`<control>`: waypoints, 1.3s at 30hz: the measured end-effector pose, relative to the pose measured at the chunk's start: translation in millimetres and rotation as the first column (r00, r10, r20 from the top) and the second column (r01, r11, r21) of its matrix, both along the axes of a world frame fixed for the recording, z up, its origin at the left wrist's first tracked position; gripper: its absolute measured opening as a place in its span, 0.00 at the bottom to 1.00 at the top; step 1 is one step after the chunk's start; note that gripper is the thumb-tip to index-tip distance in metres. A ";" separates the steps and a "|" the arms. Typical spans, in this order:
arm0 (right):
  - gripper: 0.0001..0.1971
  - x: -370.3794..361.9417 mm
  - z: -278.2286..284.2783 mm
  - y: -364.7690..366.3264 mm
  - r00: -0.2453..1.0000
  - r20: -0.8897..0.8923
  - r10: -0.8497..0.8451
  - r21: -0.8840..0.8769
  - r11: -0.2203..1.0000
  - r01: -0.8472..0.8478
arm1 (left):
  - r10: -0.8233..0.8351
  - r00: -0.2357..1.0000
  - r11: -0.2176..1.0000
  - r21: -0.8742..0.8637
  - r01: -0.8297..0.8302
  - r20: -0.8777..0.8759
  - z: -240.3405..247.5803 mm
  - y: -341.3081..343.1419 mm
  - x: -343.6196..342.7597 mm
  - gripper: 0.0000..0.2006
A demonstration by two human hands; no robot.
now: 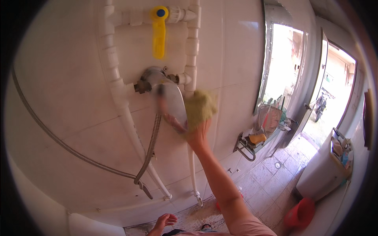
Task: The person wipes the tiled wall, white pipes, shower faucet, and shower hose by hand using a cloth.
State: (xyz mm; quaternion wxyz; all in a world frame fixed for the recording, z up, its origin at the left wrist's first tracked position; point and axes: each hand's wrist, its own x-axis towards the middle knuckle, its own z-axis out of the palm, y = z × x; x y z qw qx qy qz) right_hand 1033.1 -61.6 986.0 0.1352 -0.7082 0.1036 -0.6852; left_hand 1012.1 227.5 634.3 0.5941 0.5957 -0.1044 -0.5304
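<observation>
Beside the chrome mixer tap (177, 103), near the white pipe (191, 57): noted one yellow-green cloth (201, 107), clasped in the right hand (199, 134); noted lower down, the left hand (163, 222), empty, unclenched; judged liable to snag the cloth on the pipe, through loose bunching; judged liable also to jolt tap or metal hose (153, 141), through closeness.

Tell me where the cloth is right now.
In the head view, the cloth is near the centre, in the right hand, just right of the tap and covering part of the right white pipe.
</observation>
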 end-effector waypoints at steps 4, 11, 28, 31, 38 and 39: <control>0.07 14.9 42.7 -1.9 0.993 0.029 -0.117 -0.043 0.992 0.118 | 0.054 0.998 0.998 -0.037 -0.053 0.021 3.3 -0.2 6.5 0.19; 0.10 -4.1 40.0 -13.7 0.991 -0.075 0.106 -0.152 0.981 -0.117 | 0.097 0.995 0.995 -0.038 -0.095 0.039 3.7 -1.1 4.9 0.22; 0.08 12.6 83.8 -18.0 0.937 0.190 0.292 -0.126 0.954 -0.271 | 0.053 0.998 0.995 -0.088 -0.050 0.034 2.5 -14.0 9.1 0.23; 0.14 9.4 98.0 -12.5 0.986 -0.051 0.156 -0.008 0.988 -0.157 | 0.165 0.986 0.986 -0.027 -0.165 0.004 -20.2 -13.5 15.6 0.20; 0.05 11.7 151.6 -32.8 0.996 0.046 -0.076 -0.213 0.973 0.084 | 0.120 0.991 0.980 -0.151 -0.127 -0.057 -35.3 -22.2 20.5 0.19; 0.07 10.9 155.8 -31.8 0.997 0.038 -0.068 -0.182 0.980 0.074 | 0.153 0.987 0.978 -0.133 -0.159 -0.054 -36.4 -23.1 21.3 0.19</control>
